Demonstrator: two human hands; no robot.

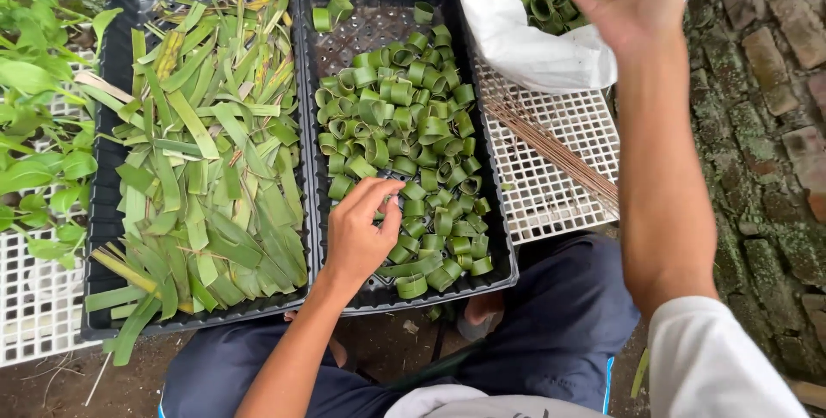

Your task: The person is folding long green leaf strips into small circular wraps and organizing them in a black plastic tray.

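Dark blue trousers (551,323) at 6 o'clock, nearest the lens. Black perforated plastic tray (495,237), centre: rolled green leaf rings (404,126), heaped. Left hand (361,229) at 6 o'clock of this tray, fingers curled narrow, tips pinching among the rings. Black plastic tray (107,237) at 9 o'clock: flat cut green leaf strips (206,160). White sack (508,22) at 1 o'clock: more rings. Right hand (632,1) over the sack, fingers loosely spread, one ring at the fingertips. White plastic grid (568,134) at 3 o'clock, thin brown sticks (551,147) on it.

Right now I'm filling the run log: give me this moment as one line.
left hand: picking among leaf rings in black tray | right hand: raised over white bag | cut leaf strips: neighbouring tray
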